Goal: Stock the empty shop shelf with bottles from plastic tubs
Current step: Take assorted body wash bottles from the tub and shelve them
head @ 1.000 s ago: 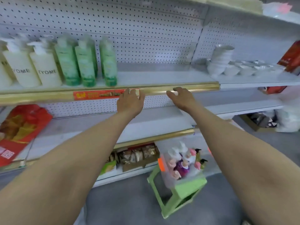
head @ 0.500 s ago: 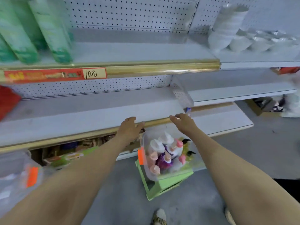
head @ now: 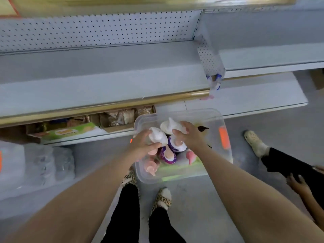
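Clear plastic tub [head: 226, 155] is sited directly below both hands; bottles inside stand upright, caps up. L. hand [head: 142, 146] is curled round white pump bottle [head: 157, 136]; R. hand [head: 189, 135] is curled over second white bottle [head: 169, 127]. Empty grey metal shelf [head: 105, 88] lies above and beyond, approx. equidistant from both hands. Its gold front lip [head: 122, 104] must be cleared. Purple-labelled bottles [head: 168, 156] crowd adjacent.

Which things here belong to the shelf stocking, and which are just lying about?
Job: left hand gripping a white bottle; right hand holding a second white bottle; clear tub of bottles; empty shelf above.
Lying about: boxed goods below; wrapped packs at left; another person's shoe.
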`<state>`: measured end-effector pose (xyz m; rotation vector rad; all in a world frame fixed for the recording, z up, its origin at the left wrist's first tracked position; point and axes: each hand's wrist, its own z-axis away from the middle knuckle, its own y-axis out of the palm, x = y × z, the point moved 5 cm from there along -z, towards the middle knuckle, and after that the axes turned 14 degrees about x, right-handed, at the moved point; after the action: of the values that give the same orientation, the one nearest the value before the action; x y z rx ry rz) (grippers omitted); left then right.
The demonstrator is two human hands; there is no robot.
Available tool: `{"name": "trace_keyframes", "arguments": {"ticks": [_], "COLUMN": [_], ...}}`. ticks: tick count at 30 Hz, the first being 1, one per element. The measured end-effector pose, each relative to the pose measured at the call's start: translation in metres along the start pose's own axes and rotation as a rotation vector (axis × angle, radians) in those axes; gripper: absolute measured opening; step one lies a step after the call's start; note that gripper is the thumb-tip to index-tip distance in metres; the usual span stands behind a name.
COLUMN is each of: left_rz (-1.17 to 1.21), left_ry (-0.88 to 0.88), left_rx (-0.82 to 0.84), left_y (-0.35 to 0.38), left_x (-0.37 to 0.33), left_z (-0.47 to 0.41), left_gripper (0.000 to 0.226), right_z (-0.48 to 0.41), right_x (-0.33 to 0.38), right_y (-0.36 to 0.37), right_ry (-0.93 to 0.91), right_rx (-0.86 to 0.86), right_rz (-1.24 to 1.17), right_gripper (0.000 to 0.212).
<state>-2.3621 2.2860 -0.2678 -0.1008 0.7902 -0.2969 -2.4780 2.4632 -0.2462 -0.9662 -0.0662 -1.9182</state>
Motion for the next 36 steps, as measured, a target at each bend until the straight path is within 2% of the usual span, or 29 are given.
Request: {"name": "trace_keyframes", "arguments": {"ticks": [9,13,16,21,25,26,28,31,33,36], "left_rz": [0.122,0.129,0.100,0.172,0.257,0.276,0.298,0.325,0.367,0.488], "left_ry": [0.167,0.167,0.196,0.168,0.190,0.212,0.264,0.326,0.366,0.427], "left_rx": [0.073,0.086,0.091,0.005,-0.072,-0.086,-0.097,-0.123,-0.201,-0.292], "left_y": [0.002,0.003,0.002,-0.003,-0.014,-0.018,-0.027,-0.042,-0.056,-0.074], "left_x": [0.012,0.013,0.011,0.006,-0.019,-0.027,-0.052,-0.091,-0.110,-0.135], "left_z": [-0.051,-0.057,-0.059,-0.052,-0.031,-0.025,-0.003,0.037,0.066,0.111], "left_gripper": [0.048,0.052,0.051,0.046,0.057,0.052,0.028,0.018,0.014,0.019], "right_z": [-0.046,-0.051,-0.053,-0.047,-0.025,-0.017,0.003,0.043,0.072,0.111], "right_x": [-0.007,-0.014,-0.016,-0.005,0.018,0.027,0.051,0.092,0.124,0.170], "right_y": [0.017,0.017,0.018,0.011,-0.008,-0.015,-0.032,-0.057,-0.069,-0.084], "right_ry": [-0.043,-0.041,-0.051,-0.057,-0.159,-0.208,-0.305,-0.433,-0.505,-0.618], "right_rx": [-0.078,-0.106,-0.113,-0.114,-0.159,-0.170,-0.194,-0.201,-0.171,-0.173], "right_rz": [0.005,-0.115,-0.119,-0.089,-0.104,-0.129,-0.156,-0.142,-0.124,-0.106], "right_gripper": [0.056,0.059,0.060,0.057,0.049,0.038,0.013,0.021,0.028,0.026]}}
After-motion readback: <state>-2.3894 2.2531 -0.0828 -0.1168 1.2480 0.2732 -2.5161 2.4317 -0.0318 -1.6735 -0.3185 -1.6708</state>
